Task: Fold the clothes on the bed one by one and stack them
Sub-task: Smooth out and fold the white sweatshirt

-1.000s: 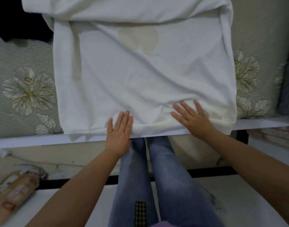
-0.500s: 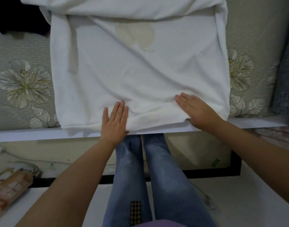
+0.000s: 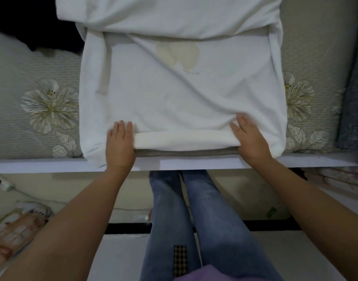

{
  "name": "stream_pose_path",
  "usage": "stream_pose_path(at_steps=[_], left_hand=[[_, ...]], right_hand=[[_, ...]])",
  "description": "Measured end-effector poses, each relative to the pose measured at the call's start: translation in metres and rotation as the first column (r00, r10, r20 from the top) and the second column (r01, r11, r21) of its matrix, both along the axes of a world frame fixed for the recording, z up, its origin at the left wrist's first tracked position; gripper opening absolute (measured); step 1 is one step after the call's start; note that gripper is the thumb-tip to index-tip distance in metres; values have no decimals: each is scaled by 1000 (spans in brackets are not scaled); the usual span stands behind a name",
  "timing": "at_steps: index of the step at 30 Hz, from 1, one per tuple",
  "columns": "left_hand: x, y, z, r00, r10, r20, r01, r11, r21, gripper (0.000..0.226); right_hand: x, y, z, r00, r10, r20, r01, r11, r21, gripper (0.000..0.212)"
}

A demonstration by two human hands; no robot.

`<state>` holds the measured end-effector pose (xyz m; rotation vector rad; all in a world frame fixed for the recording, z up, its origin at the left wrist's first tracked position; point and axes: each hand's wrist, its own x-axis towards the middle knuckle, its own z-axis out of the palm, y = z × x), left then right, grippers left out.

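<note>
Two hands work at the near hem of a white garment (image 3: 180, 94) spread flat on the bed (image 3: 32, 78), its sleeves turned in along both sides and its far end already doubled over. The left hand (image 3: 119, 147) and the right hand (image 3: 252, 141) each hold the hem, fingers laid over the top and the thumb side tucked beneath, so a rolled band of cloth stands lifted between them and a strip of grey bedding shows under it. Flower patterns mark the bed cover on either side. A dark grey cloth (image 3: 354, 88) lies at the right edge, well apart from the garment.
</note>
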<state>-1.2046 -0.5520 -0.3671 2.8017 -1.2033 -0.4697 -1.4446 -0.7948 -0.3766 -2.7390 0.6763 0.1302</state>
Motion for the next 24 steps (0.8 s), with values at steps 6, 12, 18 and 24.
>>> stream_pose_path(at_steps=[6, 12, 18, 24], left_hand=[[-22, 45, 26, 986, -169, 10, 169, 985, 23, 60], [-47, 110, 62, 970, -215, -112, 230, 963, 143, 52], [-44, 141, 87, 972, -181, -152, 202, 970, 137, 68], [30, 75, 111, 999, 19, -29, -16, 993, 118, 62]], right_hand=[[-28, 41, 23, 980, 150, -131, -147, 988, 38, 62], [-51, 113, 53, 935, 173, -308, -137, 981, 136, 66], [-55, 153, 71, 951, 46, -307, -26, 997, 69, 87], [3, 72, 112, 943, -64, -328, 27, 993, -115, 82]])
